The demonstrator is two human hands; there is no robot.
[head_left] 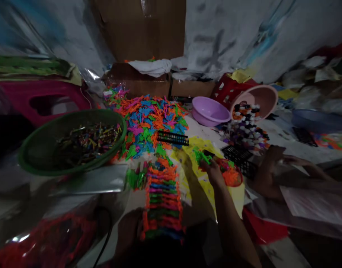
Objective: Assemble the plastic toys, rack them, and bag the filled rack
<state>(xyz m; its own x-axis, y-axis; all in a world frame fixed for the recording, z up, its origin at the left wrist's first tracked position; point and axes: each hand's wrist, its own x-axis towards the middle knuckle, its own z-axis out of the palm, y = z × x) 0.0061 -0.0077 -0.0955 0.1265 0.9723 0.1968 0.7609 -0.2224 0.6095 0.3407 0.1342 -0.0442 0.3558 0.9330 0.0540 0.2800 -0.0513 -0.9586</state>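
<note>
My right hand (212, 167) reaches over the yellow sheet (205, 184), its fingers touching bright green plastic pieces (201, 155); the fingertips are too dark to tell whether they grip any. Low in the view, my left hand (131, 225) is in shadow at the left edge of a long stack of colourful plastic pieces (163, 197), its fingers hidden. Orange ends line both sides of the stack. Behind it spreads a large heap of orange, blue, green and pink pieces (154, 115). A black slotted rack (173, 138) lies at the heap's front edge.
A green basin (31, 163) of small multicoloured items stands left. Back right are a purple basin (210, 111) and a tipped pink basin (271, 98) spilling small white, black and orange pieces. A small red container (240, 178) holds orange pieces. Another person's arms (267, 171) are at the right.
</note>
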